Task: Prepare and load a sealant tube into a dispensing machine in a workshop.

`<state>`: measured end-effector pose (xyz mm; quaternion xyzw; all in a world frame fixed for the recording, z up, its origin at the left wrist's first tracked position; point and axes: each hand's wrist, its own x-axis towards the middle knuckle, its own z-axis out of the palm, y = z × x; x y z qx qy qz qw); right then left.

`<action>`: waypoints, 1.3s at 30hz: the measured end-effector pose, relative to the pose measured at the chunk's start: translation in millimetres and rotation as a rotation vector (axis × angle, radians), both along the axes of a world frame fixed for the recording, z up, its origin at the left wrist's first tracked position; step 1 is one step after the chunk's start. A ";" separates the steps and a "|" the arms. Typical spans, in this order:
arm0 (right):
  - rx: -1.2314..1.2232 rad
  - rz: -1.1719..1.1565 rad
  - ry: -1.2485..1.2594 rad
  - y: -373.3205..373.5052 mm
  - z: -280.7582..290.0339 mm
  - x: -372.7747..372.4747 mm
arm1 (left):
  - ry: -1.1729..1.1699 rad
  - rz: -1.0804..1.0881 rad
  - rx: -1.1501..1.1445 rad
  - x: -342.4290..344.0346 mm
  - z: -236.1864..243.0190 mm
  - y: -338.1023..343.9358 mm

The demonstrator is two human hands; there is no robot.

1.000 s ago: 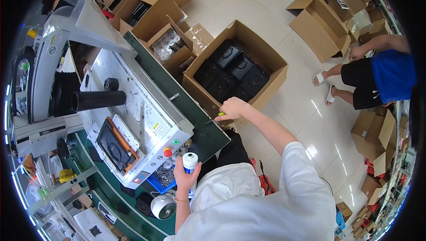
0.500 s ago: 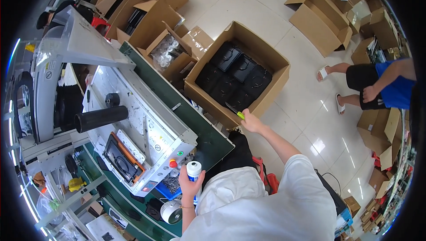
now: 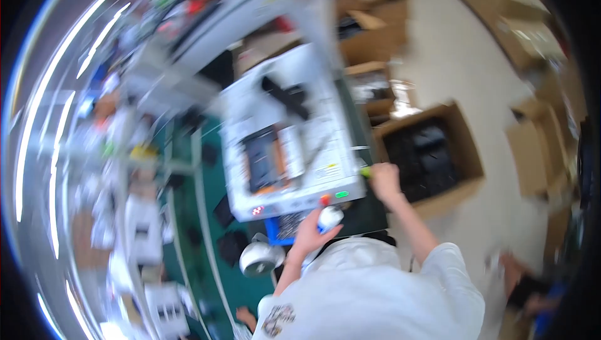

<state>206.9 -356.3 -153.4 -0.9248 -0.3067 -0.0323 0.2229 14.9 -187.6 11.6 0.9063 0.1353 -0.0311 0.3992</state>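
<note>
My left hand (image 3: pixel 308 237) grips a white cylindrical bottle (image 3: pixel 330 217) before the white machine (image 3: pixel 233 128). My right hand (image 3: pixel 386 182) holds a yellow-green handled tool (image 3: pixel 365 171) at the machine's right, beside a cardboard box of black items (image 3: pixel 429 155); its blade is too blurred to see. On the machine are a black cylinder (image 3: pixel 285 97), an orange-edged black tray (image 3: pixel 263 160) and red and green buttons (image 3: pixel 341 194). A blue bin of small parts (image 3: pixel 285 228) lies below its front edge.
A green bench surface (image 3: pixel 369 205) runs under the machine. A white fan (image 3: pixel 256 258) is below left. Open cartons (image 3: pixel 375 33) stand behind and at the right (image 3: pixel 532 146). A co-worker's legs (image 3: pixel 519 280) show at lower right, another person's hand (image 3: pixel 246 315) at bottom.
The view has swung sharply and blurred; machine, box and my hands now sit differently in it. My right hand is now closer to the machine's side. Both hands still hold their things.
</note>
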 end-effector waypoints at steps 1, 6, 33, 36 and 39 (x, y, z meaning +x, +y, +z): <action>0.162 0.181 0.069 0.6 18.4 11.7 | -0.046 0.045 0.010 -3.0 4.5 3.4; 0.081 0.159 0.172 -15.5 -36.8 15.8 | -0.286 0.121 -0.093 -1.5 31.2 20.5; 0.875 0.779 -0.273 223.0 337.5 -26.9 | -0.620 0.764 -1.811 102.8 161.7 173.9; 0.849 0.755 -0.312 269.1 379.1 -25.4 | -0.621 0.571 -1.761 97.5 164.8 221.3; 0.951 0.646 -0.114 311.8 397.7 4.6 | -0.389 0.605 -1.626 78.2 162.0 239.0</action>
